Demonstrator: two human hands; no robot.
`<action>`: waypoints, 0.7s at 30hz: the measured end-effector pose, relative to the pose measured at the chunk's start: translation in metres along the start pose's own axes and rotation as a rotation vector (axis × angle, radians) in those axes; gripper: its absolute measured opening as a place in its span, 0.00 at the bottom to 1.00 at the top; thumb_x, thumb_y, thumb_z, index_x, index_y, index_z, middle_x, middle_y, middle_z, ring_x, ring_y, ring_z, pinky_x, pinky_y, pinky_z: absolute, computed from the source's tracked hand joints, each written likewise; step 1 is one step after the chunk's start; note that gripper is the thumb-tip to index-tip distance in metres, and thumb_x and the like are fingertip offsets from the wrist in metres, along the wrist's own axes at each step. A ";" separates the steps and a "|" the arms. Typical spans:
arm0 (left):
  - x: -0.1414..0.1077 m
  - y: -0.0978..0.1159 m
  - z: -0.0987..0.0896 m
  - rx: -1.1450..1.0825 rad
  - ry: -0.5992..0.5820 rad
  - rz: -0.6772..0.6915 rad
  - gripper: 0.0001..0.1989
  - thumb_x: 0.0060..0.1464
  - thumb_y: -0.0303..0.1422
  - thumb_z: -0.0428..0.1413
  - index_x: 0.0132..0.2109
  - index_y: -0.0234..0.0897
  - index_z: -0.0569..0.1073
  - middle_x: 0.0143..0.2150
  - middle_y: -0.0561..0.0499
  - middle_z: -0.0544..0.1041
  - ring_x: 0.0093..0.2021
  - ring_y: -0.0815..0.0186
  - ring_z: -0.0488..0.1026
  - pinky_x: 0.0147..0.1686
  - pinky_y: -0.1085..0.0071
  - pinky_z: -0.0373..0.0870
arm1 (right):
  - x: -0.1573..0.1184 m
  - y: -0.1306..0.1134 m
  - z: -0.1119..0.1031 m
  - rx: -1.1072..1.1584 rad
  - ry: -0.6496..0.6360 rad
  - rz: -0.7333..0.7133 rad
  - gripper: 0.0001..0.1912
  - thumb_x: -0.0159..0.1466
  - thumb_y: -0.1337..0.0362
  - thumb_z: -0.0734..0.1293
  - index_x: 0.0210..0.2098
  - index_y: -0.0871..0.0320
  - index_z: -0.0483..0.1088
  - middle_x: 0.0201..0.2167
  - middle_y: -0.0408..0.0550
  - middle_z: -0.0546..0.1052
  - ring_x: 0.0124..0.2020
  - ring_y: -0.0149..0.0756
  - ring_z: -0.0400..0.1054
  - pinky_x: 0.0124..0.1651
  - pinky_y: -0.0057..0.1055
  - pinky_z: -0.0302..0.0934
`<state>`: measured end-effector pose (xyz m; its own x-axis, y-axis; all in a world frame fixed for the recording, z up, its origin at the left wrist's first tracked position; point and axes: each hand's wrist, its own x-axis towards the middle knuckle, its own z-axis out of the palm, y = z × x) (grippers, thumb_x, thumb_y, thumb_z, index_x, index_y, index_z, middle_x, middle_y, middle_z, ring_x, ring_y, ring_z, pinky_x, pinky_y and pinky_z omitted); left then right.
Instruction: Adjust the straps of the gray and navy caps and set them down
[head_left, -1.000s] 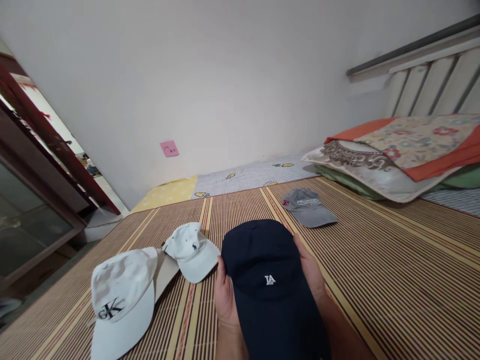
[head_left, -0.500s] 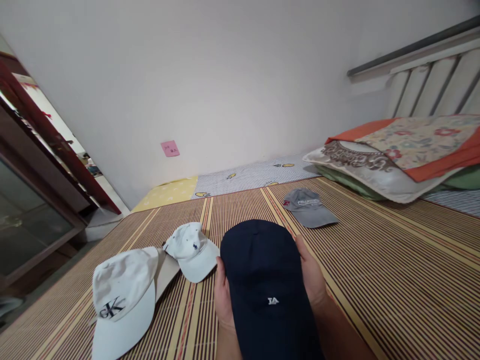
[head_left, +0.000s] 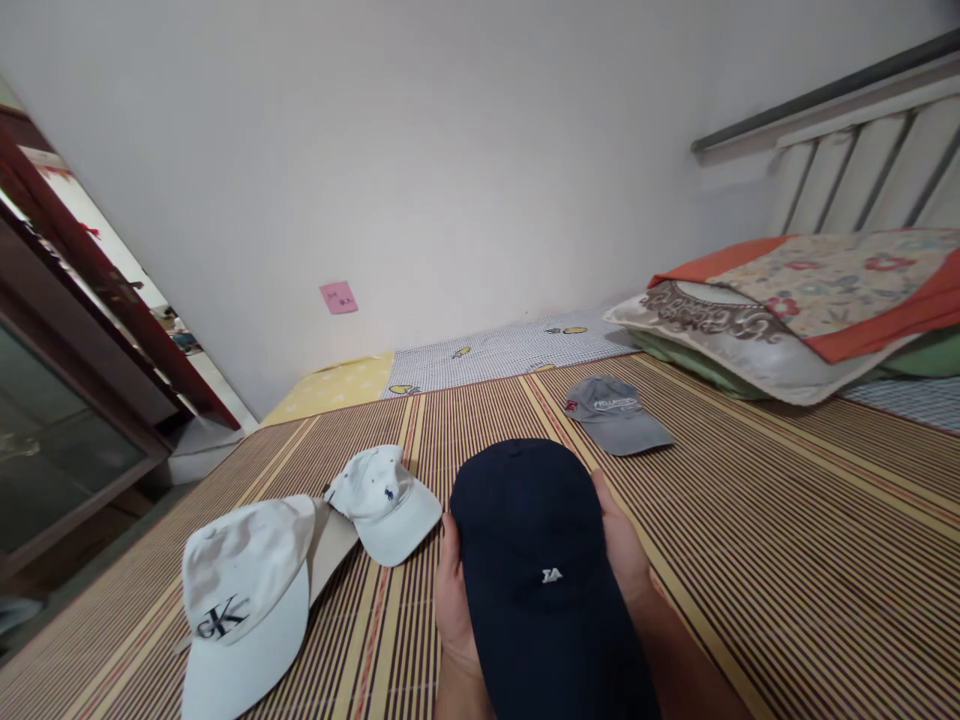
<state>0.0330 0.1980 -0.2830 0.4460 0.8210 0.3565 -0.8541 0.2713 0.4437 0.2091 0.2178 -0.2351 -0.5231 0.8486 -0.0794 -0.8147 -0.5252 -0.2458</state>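
A navy baseball cap (head_left: 525, 510) with a small white emblem is held up in front of me, its brim toward me. My left hand (head_left: 456, 590) grips its left side, thumb along the edge. On the opposite side my right hand (head_left: 626, 545) holds it too; most fingers of both hands are hidden behind the cap. Just left of my left hand lies a small white cap (head_left: 386, 505) with a dark logo. A larger white cap (head_left: 247, 590) with black letters sits further left, partly over a beige brim (head_left: 330, 550). Beyond my right hand rests a grey cap (head_left: 619, 415).
A striped bamboo mat (head_left: 787, 540) covers the bed. Pillows (head_left: 705, 345) under an orange-edged floral cloth (head_left: 832, 290) lie at the back right, below a radiator (head_left: 862, 175). A pink note (head_left: 339, 297) is on the wall. At the left stands a reddish-brown door frame (head_left: 112, 275).
The navy cap and both hands have shifted slightly right. The cap has tilted a little, so its emblem sits higher in view. The other caps lie as before.
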 end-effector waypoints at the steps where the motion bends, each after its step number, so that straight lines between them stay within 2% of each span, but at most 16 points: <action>1: -0.001 0.001 0.000 0.003 0.004 -0.007 0.35 0.71 0.51 0.26 0.71 0.47 0.62 0.74 0.55 0.62 0.78 0.65 0.42 0.74 0.63 0.22 | 0.001 -0.001 -0.003 -0.003 0.013 0.002 0.50 0.73 0.39 0.38 0.40 0.60 0.84 0.52 0.59 0.83 0.64 0.50 0.70 0.72 0.51 0.51; 4: -0.001 0.003 0.001 0.016 0.005 -0.011 0.35 0.70 0.51 0.25 0.71 0.46 0.62 0.74 0.53 0.63 0.78 0.63 0.43 0.75 0.60 0.24 | 0.004 -0.003 -0.013 -0.004 0.040 -0.018 0.46 0.75 0.40 0.42 0.43 0.60 0.84 0.52 0.58 0.83 0.66 0.48 0.68 0.73 0.51 0.49; 9: 0.002 0.006 0.002 -0.003 -0.017 -0.023 0.34 0.71 0.50 0.27 0.68 0.49 0.67 0.69 0.52 0.70 0.77 0.61 0.46 0.75 0.55 0.26 | 0.007 -0.005 -0.018 0.000 0.077 -0.020 0.43 0.75 0.41 0.43 0.47 0.59 0.82 0.56 0.56 0.81 0.69 0.46 0.64 0.75 0.51 0.45; 12: 0.003 0.006 -0.001 0.037 0.047 0.011 0.34 0.70 0.53 0.29 0.69 0.49 0.67 0.71 0.53 0.68 0.77 0.59 0.46 0.75 0.54 0.29 | 0.010 -0.007 -0.024 0.005 0.094 -0.028 0.42 0.75 0.41 0.44 0.48 0.59 0.82 0.57 0.55 0.80 0.70 0.45 0.62 0.75 0.51 0.44; 15: 0.004 0.004 -0.004 0.078 0.135 0.084 0.35 0.67 0.58 0.33 0.70 0.53 0.65 0.74 0.55 0.63 0.77 0.55 0.47 0.76 0.52 0.36 | 0.014 -0.009 -0.038 -0.017 0.077 -0.089 0.38 0.75 0.41 0.47 0.52 0.56 0.81 0.60 0.53 0.79 0.70 0.45 0.62 0.75 0.51 0.45; 18: 0.004 0.003 -0.007 0.098 0.206 0.142 0.34 0.67 0.57 0.33 0.70 0.54 0.66 0.73 0.56 0.64 0.77 0.54 0.51 0.76 0.51 0.42 | 0.017 -0.009 -0.053 -0.042 0.043 -0.123 0.35 0.74 0.40 0.50 0.56 0.52 0.79 0.62 0.51 0.77 0.70 0.44 0.62 0.74 0.49 0.49; 21: 0.003 0.004 -0.009 0.098 0.196 0.127 0.33 0.69 0.54 0.32 0.70 0.52 0.66 0.73 0.55 0.66 0.77 0.56 0.51 0.76 0.53 0.42 | 0.017 -0.007 -0.057 -0.048 0.010 -0.101 0.33 0.75 0.41 0.52 0.58 0.53 0.77 0.62 0.51 0.77 0.70 0.44 0.63 0.73 0.51 0.50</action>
<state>0.0285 0.2059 -0.2874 0.2685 0.9296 0.2525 -0.8656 0.1179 0.4866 0.2206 0.2397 -0.2897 -0.4359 0.8979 -0.0616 -0.8501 -0.4332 -0.2993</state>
